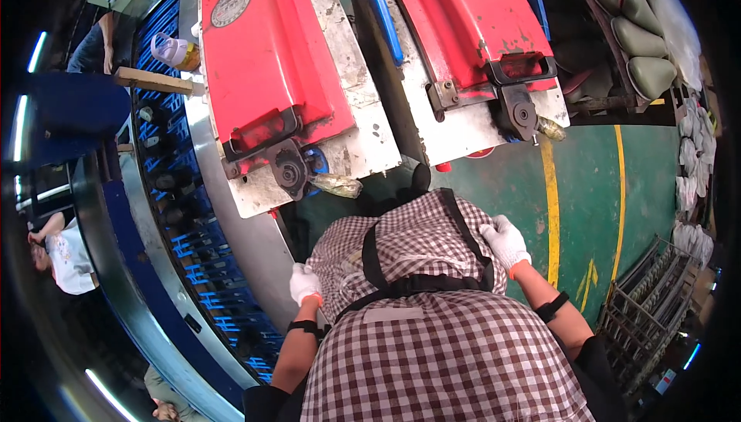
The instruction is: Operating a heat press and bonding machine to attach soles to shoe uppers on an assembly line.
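A brown-and-white checked apron (432, 337) with black straps covers my front. Its upper folds spread out between my two gloved hands. My left hand (305, 285), in a white glove, is closed at the apron's left edge and appears to grip the cloth. On the other side my right hand (507, 244), also white-gloved, has its fingers curled against the apron's right edge. Ahead stand two machines with red covers, the left cover (270, 52) and the right cover (471, 21). Each has a black handle at its near end. Neither hand touches them.
To the left runs a conveyor line with blue racks (204, 268). A wooden bar (154, 81) juts out by it. Other people are beyond. At right are a shelf of grey-green padded pieces (644, 36), a metal rack cart (644, 298) and green floor (587, 190) with yellow lines.
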